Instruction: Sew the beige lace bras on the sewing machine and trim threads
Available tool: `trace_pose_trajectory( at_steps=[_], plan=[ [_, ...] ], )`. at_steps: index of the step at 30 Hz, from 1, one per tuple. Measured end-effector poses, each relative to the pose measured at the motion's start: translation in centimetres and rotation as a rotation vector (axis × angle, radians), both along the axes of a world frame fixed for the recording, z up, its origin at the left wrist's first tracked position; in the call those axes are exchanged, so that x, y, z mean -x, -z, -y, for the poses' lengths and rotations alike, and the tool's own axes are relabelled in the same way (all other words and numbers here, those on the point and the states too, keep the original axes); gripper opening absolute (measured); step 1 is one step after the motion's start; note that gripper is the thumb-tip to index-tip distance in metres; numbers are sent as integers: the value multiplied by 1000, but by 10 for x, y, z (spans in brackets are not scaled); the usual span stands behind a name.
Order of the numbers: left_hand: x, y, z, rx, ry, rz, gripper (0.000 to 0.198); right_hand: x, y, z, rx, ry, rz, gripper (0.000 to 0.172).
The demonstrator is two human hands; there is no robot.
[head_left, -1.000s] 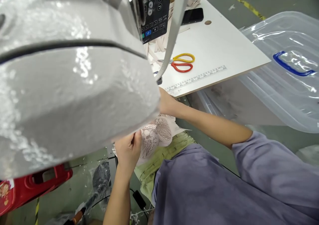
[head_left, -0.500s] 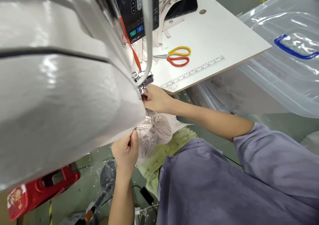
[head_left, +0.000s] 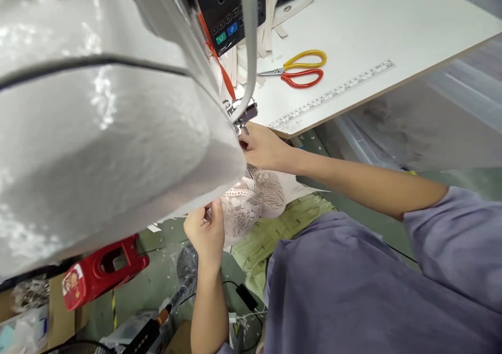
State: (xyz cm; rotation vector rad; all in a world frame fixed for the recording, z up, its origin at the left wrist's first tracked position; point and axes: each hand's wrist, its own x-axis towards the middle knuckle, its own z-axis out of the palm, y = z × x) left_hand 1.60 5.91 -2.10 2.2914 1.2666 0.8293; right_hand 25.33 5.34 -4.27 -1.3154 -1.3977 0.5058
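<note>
A pale pink lace bra (head_left: 270,193) hangs at the near side of the sewing machine (head_left: 129,134), its cups lying side by side. My left hand (head_left: 206,233) pinches the left edge of the lace between thumb and fingers, just below the machine head. Close to the metal presser foot (head_left: 243,126), my right hand (head_left: 266,147) is curled on the far part of the bra; its fingertips are partly hidden behind the machine. The white machine head covers the stitching spot from view.
Scissors (head_left: 301,71) with yellow and red handles lie on the white table (head_left: 372,24), near a printed ruler strip (head_left: 333,95). Fabric strips (head_left: 270,24) are heaped by the control panel (head_left: 229,14). A red plastic stool (head_left: 104,270) stands on the floor at lower left.
The camera view has shifted, so the machine, table and hands sit further right in the picture. Both hands keep their hold on the bra, with little visible movement against the machine.
</note>
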Motion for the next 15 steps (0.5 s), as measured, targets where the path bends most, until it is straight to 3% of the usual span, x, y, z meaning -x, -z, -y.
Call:
trace_pose_trajectory(
  at_steps=[8, 15],
  plan=[
    [-8, -1, -1, -39, 28, -41, 20, -2, -5, 1, 28, -4, 1, 4],
    [-10, -1, -4, -41, 61, -29, 20, -6, 2, -3, 18, -1, 30, 6]
  ],
)
